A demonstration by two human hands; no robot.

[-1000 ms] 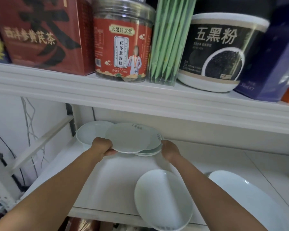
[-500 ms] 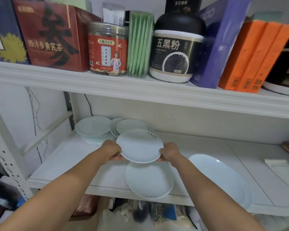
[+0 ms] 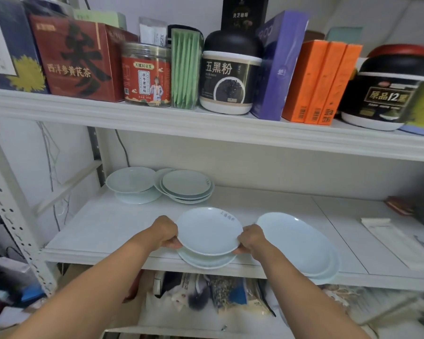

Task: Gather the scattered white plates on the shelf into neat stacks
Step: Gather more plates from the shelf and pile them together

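Note:
I hold a white plate by its rim, my left hand on its left edge and my right hand on its right edge. It hovers just over another white plate lying at the front edge of the shelf. At the back left stands a small stack of white plates, and beside it a white dish on another dish. A large oval white platter lies to the right of my right hand.
The upper shelf carries boxes, jars and tubs overhead. A flat white packet and a dark red item lie on the right of the plate shelf. Bags fill the space below the shelf edge.
Both hands lifted one plate off the back stack and carried it toward me, down over the plate at the front edge. The camera pulled back, showing more of the shelf.

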